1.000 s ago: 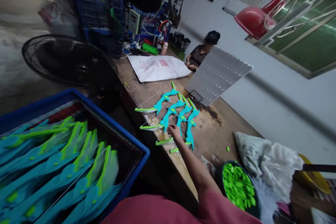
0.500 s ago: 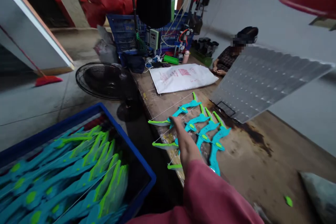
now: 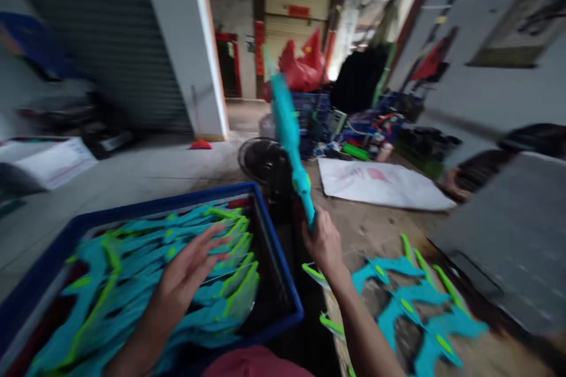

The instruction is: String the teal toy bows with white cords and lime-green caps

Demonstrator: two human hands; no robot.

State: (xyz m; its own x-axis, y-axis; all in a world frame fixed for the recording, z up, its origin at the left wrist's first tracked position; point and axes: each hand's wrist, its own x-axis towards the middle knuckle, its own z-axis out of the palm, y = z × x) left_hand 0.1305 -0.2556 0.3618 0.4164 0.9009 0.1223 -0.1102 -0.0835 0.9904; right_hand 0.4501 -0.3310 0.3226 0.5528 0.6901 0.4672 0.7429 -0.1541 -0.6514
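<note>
My right hand (image 3: 324,242) grips the lower end of a toy bow (image 3: 287,123) and holds it upright over the gap between crate and table. The bow is turquoise with a green patch at its middle, and its upper tip is smeared by motion. Over the blue crate (image 3: 283,271) hovers my left hand (image 3: 190,262), fingers spread, holding nothing. Below it, many turquoise and green toy bows (image 3: 145,259) lie in rows in the crate. Several more toy bows (image 3: 404,306) rest on the table (image 3: 354,230) to the right of my right arm.
A white sack (image 3: 380,182) lies at the table's far end. A grey ridged sheet (image 3: 508,241) leans at the right, partly covering a person (image 3: 481,171). Beyond the crate stands a black fan (image 3: 265,162). A white box (image 3: 48,159) is on the floor at left.
The view has swung left. My right hand has lifted one bow off the table and brought it toward the crate. My left hand has come into view above the crate.
</note>
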